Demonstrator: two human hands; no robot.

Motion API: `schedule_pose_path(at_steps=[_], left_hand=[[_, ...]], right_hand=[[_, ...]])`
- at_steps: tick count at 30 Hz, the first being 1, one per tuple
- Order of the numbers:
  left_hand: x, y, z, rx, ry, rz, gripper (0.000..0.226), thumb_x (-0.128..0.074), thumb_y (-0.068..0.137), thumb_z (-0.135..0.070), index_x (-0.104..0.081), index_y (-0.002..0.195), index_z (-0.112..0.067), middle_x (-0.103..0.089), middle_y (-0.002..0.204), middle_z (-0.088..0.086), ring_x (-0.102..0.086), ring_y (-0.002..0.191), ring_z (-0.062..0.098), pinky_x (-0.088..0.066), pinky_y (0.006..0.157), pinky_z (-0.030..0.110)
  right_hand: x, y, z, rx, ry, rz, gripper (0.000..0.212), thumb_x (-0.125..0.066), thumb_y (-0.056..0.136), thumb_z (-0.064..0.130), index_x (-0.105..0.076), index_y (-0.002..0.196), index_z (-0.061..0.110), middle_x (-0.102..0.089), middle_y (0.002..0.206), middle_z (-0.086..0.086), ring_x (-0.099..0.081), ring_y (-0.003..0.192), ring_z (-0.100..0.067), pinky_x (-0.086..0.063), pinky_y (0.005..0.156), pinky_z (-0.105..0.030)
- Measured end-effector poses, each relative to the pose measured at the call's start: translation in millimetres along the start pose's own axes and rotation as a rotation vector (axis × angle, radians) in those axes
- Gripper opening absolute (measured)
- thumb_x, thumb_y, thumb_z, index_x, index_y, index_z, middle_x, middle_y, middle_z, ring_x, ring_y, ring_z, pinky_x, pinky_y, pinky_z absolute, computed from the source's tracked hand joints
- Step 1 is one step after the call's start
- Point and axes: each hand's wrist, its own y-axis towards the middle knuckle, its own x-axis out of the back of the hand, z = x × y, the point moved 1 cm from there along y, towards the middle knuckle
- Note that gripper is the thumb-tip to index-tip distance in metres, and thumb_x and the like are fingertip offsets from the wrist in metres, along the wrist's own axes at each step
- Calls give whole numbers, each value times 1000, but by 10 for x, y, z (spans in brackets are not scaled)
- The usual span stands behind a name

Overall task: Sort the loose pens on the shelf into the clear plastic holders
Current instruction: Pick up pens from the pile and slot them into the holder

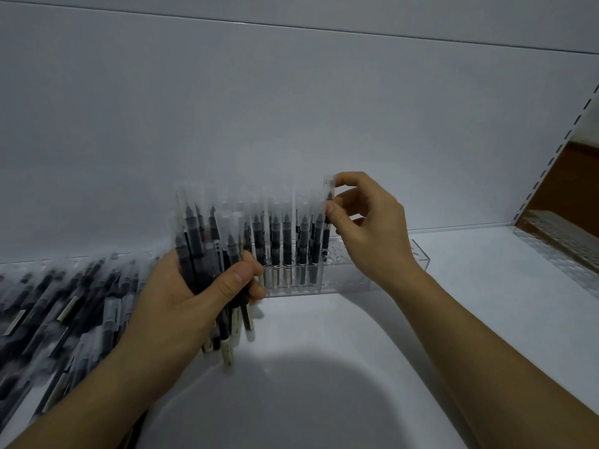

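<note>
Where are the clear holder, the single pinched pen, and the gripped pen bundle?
clear holder [340,278], head view, bare front wall right of the pens.
single pen [326,238], head view, its dark barrel.
pen bundle [201,234], head view, upper barrels of the bundle.

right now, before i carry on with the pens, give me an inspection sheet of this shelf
surface: white shelf, partly in shadow near the front.
job's things: clear holder at the back with standing pens in a row; loose pens heaped on the left; a bundle held upright; a single pen at the right end of the row, cannot tell if it is seated.
clutter: nothing seen.
grippers: left hand grips the bundle; right hand pinches the single pen near its top.
cables: nothing seen.
surroundings: white back panel; slotted upright on the right; second holder below it.
</note>
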Motion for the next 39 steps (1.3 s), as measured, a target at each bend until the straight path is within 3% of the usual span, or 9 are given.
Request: schedule_pose_path(at_steps=[11,14,17,21,24,28,34,37,39], left_hand=[[2,0,-44,2,-20,-108,26,-73,69,-23,-69,90,-8,-77,73,9,-76,66,23,-59,59,22],[-10,-9,-50,1,-1,-105,27,-73,68,-24,-68,90,-8,-77,72,7,-76,65,20,-58,58,20],[-16,-17,-54,7,18,-96,29,-73,70,-24,-67,93,-7,-77,72,6,-76,66,19,-58,59,20],[-17,-22,-68,6,5,-91,30,-75,69,-21,-69,95,-9,-78,76,6,-76,69,22,-60,61,24],[-24,-36,-104,-11,1,-81,35,-77,67,-19,-71,101,-13,-78,81,5,-77,71,23,-61,61,26],[-36,-48,-152,-59,18,-50,38,-78,66,-16,-71,104,-18,-79,86,0,-76,73,18,-60,62,23],[-45,-34,-129,-69,20,-45,36,-78,66,-14,-70,101,-17,-78,84,3,-76,72,20,-61,62,26],[-45,-32,-119,-74,40,-55,34,-77,67,-15,-69,100,-13,-78,80,-1,-76,69,15,-58,60,19],[-46,-32,-111,-67,43,-74,34,-77,66,-19,-69,99,-14,-78,80,-5,-75,70,12,-57,60,16]], right_hand=[[-18,-39,18,-65,-72,34,20,-73,92,18,-62,108,24,-68,84,9,-65,77,-5,-50,65,-12],[1,-63,79,-38,-58,-118,34,-71,90,19,-53,117,27,-62,94,8,-61,79,-9,-48,65,-18],[42,-90,271,117,52,-266,22,-67,90,12,-56,108,19,-59,84,4,-55,70,-13,-44,63,-22],[-93,-221,511,163,264,-13,3,-70,93,13,-67,93,13,-66,77,-2,-59,68,-24,-49,58,-35],[-229,-343,573,99,371,170,10,-74,91,19,-72,98,11,-68,79,2,-61,69,-23,-54,63,-41],[-310,-410,599,24,448,263,16,-78,86,22,-74,99,13,-70,78,-3,-59,68,-39,-55,62,-49],[-317,-404,624,-5,466,303,11,-73,86,13,-72,89,2,-66,76,-14,-56,64,-34,-50,56,-43],[-314,-391,619,-32,488,292,6,-69,85,12,-70,84,6,-64,72,-11,-57,64,-16,-48,57,-25],[-312,-383,624,-59,537,275,3,-66,84,11,-67,82,9,-68,75,-14,-59,63,-17,-46,55,-20]])
